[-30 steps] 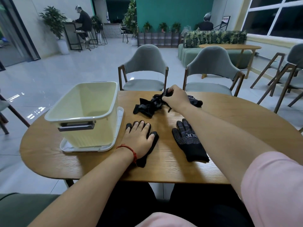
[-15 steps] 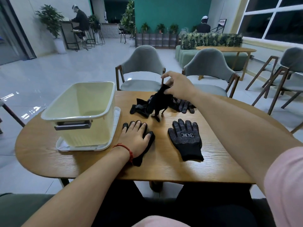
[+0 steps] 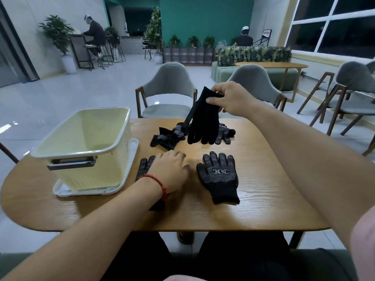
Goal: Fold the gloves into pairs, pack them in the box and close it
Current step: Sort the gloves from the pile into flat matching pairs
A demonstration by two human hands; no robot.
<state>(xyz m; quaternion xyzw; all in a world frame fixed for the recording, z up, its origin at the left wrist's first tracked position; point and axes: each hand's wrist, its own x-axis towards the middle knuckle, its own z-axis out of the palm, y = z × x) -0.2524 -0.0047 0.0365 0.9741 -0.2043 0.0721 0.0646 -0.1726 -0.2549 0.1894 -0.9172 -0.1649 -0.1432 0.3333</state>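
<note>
Pairing step: right hand [image 3: 229,100] fingers [image 3: 214,100] pinch a hanging glove [image 3: 203,120], left hand [image 3: 170,169] lies flat on a second glove [image 3: 144,165]; next probably aligning them.

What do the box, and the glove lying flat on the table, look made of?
Box: pale yellow plastic, smooth with a slight sheen and a moulded rim. Flat glove: black knitted fabric, matte, its upper face covered in small white dots, probably rubbery grip.
</note>
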